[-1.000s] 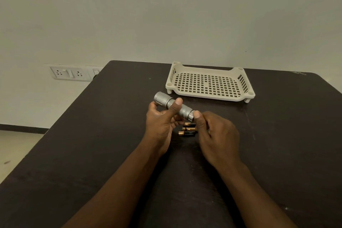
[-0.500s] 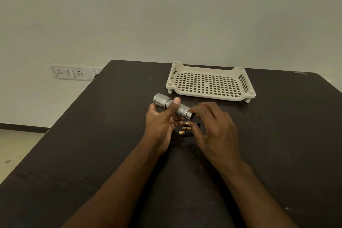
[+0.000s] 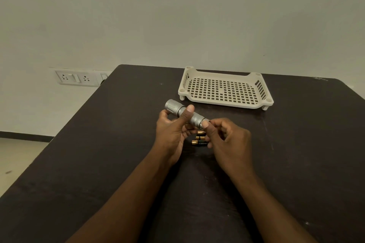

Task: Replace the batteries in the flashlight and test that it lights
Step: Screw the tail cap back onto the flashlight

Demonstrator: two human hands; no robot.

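Above batteries [image 3: 199, 137] — left hand [image 3: 173, 130] grips flashlight [image 3: 184, 113].

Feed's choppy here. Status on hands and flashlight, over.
Left hand grips flashlight mid-barrel. Right hand fingers at tail end. Batteries on table beneath. Nothing blocking.

Both forearms reach forward, left hand [image 3: 173, 130] curled with thumb up over its grip, right hand [image 3: 227, 140] pinching thumb against fingertips, hands nearly touching.
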